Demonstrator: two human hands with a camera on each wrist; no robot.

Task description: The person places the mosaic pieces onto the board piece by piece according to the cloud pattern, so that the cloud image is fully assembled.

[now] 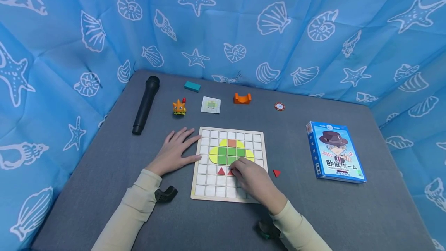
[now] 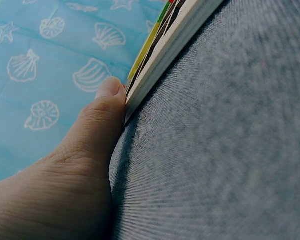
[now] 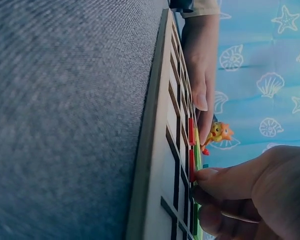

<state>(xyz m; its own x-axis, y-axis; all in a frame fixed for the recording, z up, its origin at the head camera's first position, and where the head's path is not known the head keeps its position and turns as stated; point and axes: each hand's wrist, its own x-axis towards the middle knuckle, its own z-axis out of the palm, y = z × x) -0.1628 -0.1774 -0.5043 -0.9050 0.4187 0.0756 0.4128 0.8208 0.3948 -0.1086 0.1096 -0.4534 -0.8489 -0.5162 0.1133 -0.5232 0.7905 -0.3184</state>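
The left hand (image 1: 173, 151) lies flat, steadying the board (image 1: 205, 189); the right hand (image 1: 251, 179) pinches a red triangle (image 1: 230, 172), which could jolt neighbouring tiles.

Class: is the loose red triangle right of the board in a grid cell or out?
Out: the red triangle lies on the grey table, apart from the board.

From my remote seat, the head view is evenly and softly lit, fairly bright, with only faint shadows under the left hand (image 1: 175, 151) and the right hand (image 1: 252, 181). No glare on the desk (image 1: 348, 212). The wide lens bends the blue curtain (image 1: 244, 22) toward the edges. Both wrist views are dimmer with a cool blue cast. In the left wrist view the near thumb (image 2: 97, 125) is soft, and the desk weave smears toward the lower edge. In the right wrist view the near fingers (image 3: 230, 182) are blurred.
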